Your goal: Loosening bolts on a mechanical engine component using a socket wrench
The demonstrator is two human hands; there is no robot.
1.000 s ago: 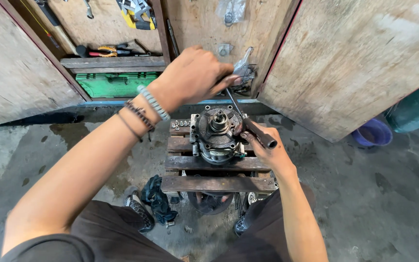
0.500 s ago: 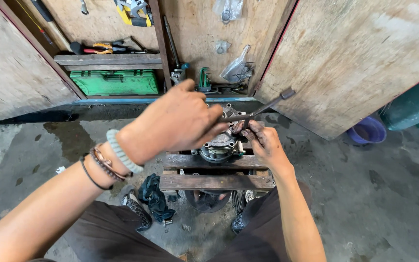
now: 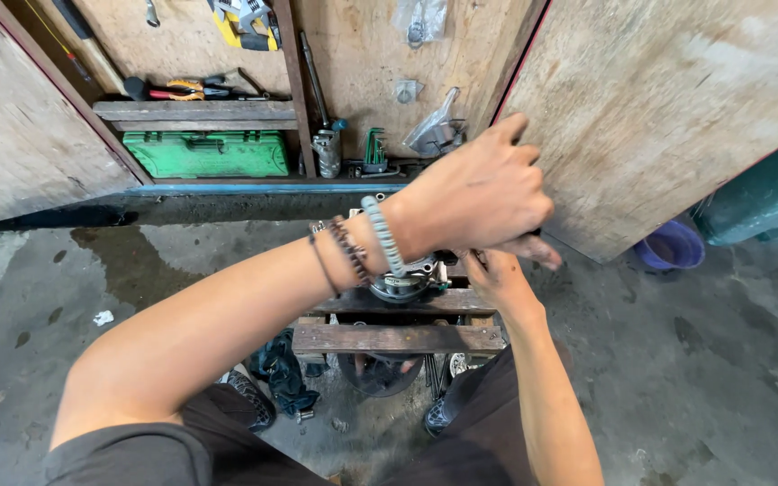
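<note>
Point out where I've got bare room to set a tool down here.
Bare concrete floor right of the wooden stand, toward the purple bucket; also the left floor. Crowded: the stand top under the left hand, right hand and metal part.

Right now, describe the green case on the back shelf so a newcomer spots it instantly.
Start at the open wooden cabinet against the back wall. On its bottom level at the left, under the wooden shelf holding pliers, lies the green plastic tool case. It is the only flat, bright green box there; everything nearby is loose metal tools.

The round grey engine part (image 3: 404, 286) is dull greasy metal, on a rough worn brown wooden stand (image 3: 396, 337) over stained matt concrete floor (image 3: 695, 378).
</note>
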